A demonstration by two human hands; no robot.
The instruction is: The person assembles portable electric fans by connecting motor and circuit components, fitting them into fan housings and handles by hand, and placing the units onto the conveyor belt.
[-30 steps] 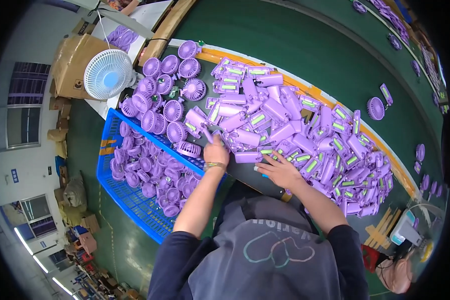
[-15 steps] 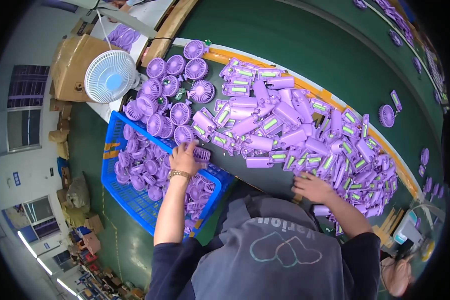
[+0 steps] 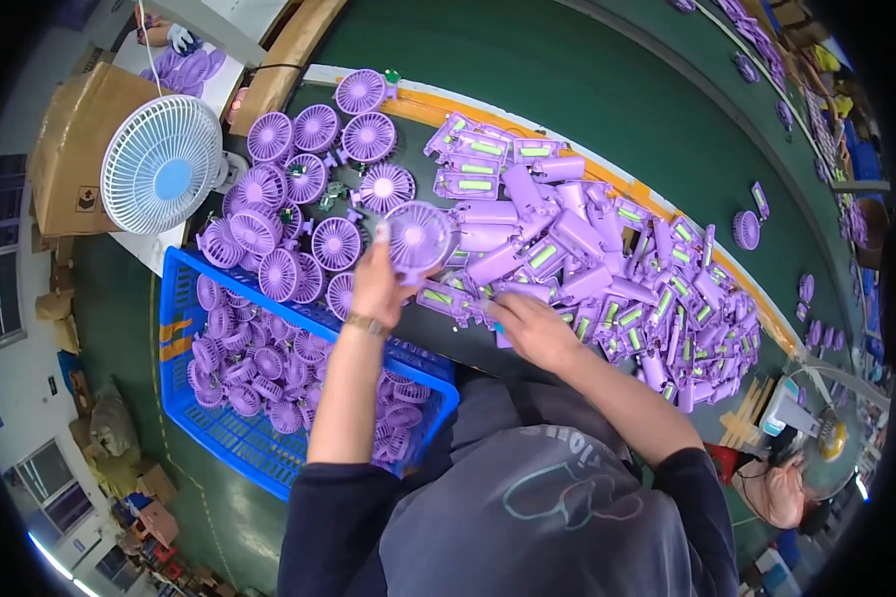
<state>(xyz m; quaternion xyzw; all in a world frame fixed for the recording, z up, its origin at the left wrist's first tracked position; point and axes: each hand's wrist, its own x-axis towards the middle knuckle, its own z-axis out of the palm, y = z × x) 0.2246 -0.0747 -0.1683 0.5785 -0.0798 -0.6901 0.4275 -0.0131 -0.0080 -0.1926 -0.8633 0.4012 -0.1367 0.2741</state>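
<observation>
My left hand (image 3: 376, 284) grips a round purple fan head (image 3: 420, 239) with a slatted grille, lifted over the dark worktable. Several similar fan heads (image 3: 336, 243) lie to its left. To the right, my right hand (image 3: 536, 333) is low over the near edge of a heap of purple handle casings (image 3: 577, 234), many with a bright green cell inside. Its fingers are drawn together beside a casing (image 3: 443, 298); what they pinch, if anything, is hidden.
A blue plastic basket (image 3: 299, 323) full of purple fan heads stands at the table's near left. Left of the table is a white fan (image 3: 164, 164) by a cardboard box (image 3: 80, 149). Beyond the orange-taped edge (image 3: 622, 181) runs a green conveyor belt (image 3: 528, 70) carrying a few purple parts.
My left hand has risen from the basket's rim and moved up and right with a fan head. The right hand has shifted left along the heap, toward the left hand. The view has turned slightly.
</observation>
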